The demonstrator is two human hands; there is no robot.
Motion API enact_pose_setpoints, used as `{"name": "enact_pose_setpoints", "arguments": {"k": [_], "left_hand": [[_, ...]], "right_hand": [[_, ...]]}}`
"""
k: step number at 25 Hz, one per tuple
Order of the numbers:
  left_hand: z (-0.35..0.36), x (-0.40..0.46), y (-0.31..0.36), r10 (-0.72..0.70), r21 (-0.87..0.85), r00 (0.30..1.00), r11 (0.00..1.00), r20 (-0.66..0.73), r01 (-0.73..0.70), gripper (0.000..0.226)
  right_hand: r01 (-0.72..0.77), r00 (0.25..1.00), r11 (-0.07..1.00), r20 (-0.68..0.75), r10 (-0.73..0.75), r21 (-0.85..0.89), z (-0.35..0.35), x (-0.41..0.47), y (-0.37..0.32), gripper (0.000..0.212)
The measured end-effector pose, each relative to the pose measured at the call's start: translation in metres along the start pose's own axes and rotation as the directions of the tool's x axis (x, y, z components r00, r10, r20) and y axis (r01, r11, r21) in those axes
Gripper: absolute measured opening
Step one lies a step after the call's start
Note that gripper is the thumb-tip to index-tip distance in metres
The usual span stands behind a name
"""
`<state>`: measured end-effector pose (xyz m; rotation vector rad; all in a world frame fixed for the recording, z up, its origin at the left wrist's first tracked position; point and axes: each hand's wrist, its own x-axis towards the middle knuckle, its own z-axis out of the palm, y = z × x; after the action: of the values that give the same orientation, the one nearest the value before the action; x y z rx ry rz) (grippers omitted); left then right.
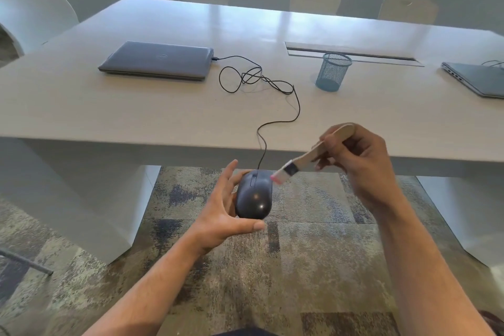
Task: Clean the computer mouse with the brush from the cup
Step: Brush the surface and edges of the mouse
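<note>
My left hand [221, 215] cradles the black computer mouse [254, 194] out in front of the table [136, 106], over the carpet; my thumb sits under its rear end and my fingers [227, 172] curl loosely along its left side, so the hold is light. My right hand [357, 161] pinches the wooden handle of the brush [305, 158], its pink bristles just touching the mouse's front right edge near the buttons. The cord [275, 117] runs up over the table edge to the closed laptop [156, 61]. I judge the main risk is pushing too hard and tipping the mouse from my loose grip; the cord could also snag and tug. The empty mesh cup [333, 71] stands well apart.
</note>
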<state>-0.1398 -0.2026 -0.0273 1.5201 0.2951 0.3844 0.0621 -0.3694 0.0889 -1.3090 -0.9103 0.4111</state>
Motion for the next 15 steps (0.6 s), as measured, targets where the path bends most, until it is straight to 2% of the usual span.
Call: {"name": "enact_pose_setpoints", "arguments": {"k": [1,3,4,5,7,8,9,10,13,14,15], "left_hand": [[-0.001,0.0,0.0,-0.017,-0.045,1.0,0.999,-0.003,0.017,0.136],[-0.002,0.0,0.0,-0.046,-0.137,0.999,0.99,0.0,0.046,0.136],[-0.002,0.001,0.001,-0.059,-0.179,0.998,0.982,0.007,0.059,0.136],[-0.002,0.001,0.002,-0.068,-0.213,0.998,0.975,0.016,0.07,0.135],[-0.003,0.001,0.002,-0.079,-0.264,0.997,0.961,0.023,0.082,0.133],[-0.003,0.001,0.003,-0.085,-0.288,0.996,0.954,0.022,0.088,0.132],[-0.003,0.001,0.004,-0.091,-0.312,0.996,0.946,0.022,0.093,0.131],[-0.003,0.002,0.004,-0.093,-0.333,0.995,0.938,0.021,0.095,0.13],[-0.001,0.003,0.006,-0.095,-0.371,0.994,0.923,0.044,0.105,0.128],[0.0,0.003,0.007,-0.096,-0.377,0.994,0.92,0.053,0.109,0.128],[0.0,0.003,0.008,-0.099,-0.385,0.993,0.916,0.06,0.114,0.127]], "right_hand": [[-0.03,0.998,0.997,0.063,0.025,0.078,0.0,-0.005,0.002,0.025],[-0.094,0.984,0.988,0.162,0.073,0.126,0.003,-0.012,0.008,0.029],[-0.105,0.984,0.987,0.154,0.085,0.124,0.005,-0.014,0.014,0.027],[-0.118,0.991,0.985,0.085,0.107,0.127,0.007,-0.012,0.018,0.022],[-0.147,0.969,0.986,-0.187,0.159,0.076,0.008,-0.006,0.027,0.007],[-0.152,0.938,0.987,-0.307,0.163,0.06,0.006,-0.004,0.03,0.007],[-0.146,0.92,0.985,-0.353,0.169,0.09,0.003,-0.004,0.031,0.01],[-0.135,0.926,0.979,-0.332,0.179,0.15,0.0,-0.005,0.031,0.009],[-0.18,0.974,0.93,-0.073,0.213,0.32,0.005,-0.013,0.026,0.015],[-0.187,0.974,0.938,-0.068,0.215,0.292,0.009,-0.015,0.028,0.014],[-0.181,0.969,0.956,-0.127,0.214,0.231,0.012,-0.014,0.029,0.01]]}}
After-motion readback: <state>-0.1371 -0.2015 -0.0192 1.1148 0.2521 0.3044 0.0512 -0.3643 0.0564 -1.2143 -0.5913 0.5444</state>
